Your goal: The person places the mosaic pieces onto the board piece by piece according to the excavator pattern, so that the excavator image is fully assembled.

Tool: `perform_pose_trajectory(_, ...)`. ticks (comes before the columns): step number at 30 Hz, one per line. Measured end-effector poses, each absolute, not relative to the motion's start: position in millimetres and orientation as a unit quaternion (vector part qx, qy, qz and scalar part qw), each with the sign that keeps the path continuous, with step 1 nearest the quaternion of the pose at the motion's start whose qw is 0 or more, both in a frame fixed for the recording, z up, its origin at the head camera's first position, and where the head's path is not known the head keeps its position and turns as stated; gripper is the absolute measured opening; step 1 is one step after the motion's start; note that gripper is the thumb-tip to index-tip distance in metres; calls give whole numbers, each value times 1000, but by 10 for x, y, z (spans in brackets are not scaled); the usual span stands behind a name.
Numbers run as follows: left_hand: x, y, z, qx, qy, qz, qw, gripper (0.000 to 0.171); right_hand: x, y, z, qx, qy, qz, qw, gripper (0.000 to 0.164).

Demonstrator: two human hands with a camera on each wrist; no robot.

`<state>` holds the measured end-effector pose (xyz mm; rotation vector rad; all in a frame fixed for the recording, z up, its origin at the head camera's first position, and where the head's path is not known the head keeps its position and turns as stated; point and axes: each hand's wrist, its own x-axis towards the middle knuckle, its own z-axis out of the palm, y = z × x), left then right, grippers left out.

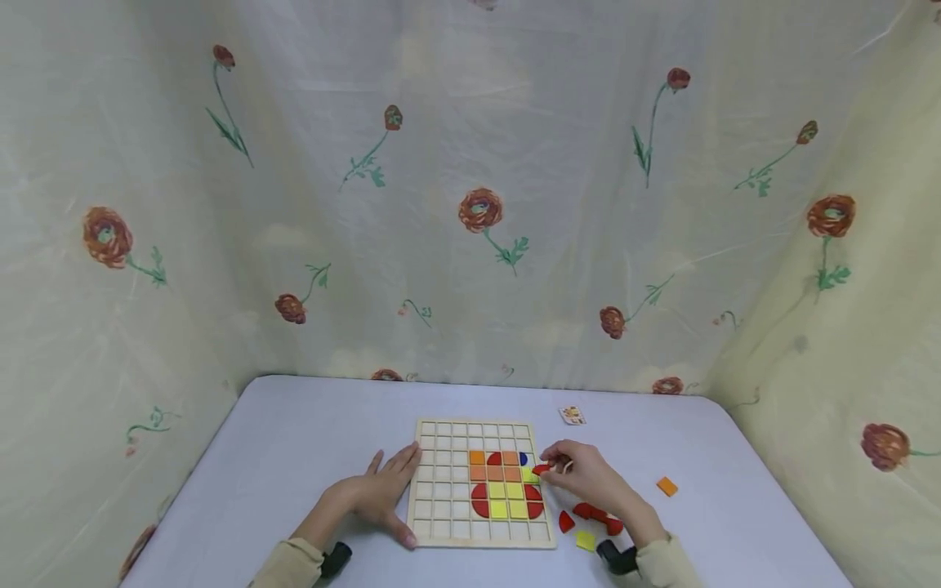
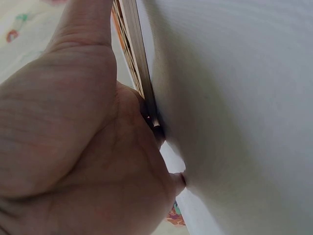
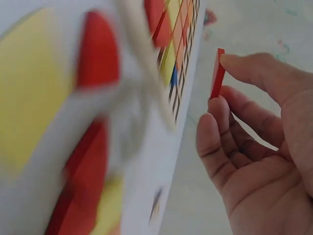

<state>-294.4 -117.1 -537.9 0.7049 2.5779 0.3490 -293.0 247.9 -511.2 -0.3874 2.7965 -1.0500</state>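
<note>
Pinching a red piece (image 3: pixel 218 73) in our right hand (image 1: pixel 581 470), left hand (image 1: pixel 381 495) splayed against the part-filled board (image 1: pixel 481 542) at nine o'clock, we have loose pieces (image 1: pixel 565 522) remaining at four.

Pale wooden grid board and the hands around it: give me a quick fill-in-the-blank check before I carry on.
1. The thin flat piece pinched by the right hand is coloured ____.
2. Of the left and right edges of the pale wooden grid board, the left hand touches the ____ one.
3. In the head view, the loose orange square tile lies to the board's ____.
4. The loose square tile near the loose red flat pieces is coloured ____.

Missing words: red; left; right; yellow.
</note>
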Motion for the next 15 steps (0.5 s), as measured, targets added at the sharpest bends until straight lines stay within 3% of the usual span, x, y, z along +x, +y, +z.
perform_pose_trajectory(6, -2940, -1157, -5369, 247, 934, 126, 225, 142, -3190, 2071, -5139, -194, 916, -347, 46, 13)
perform_pose_trajectory(15, -2941, -1156, -5347, 246, 932, 133, 232, 141, -3461, 1659, -5206, -196, 913, -351, 72, 13)
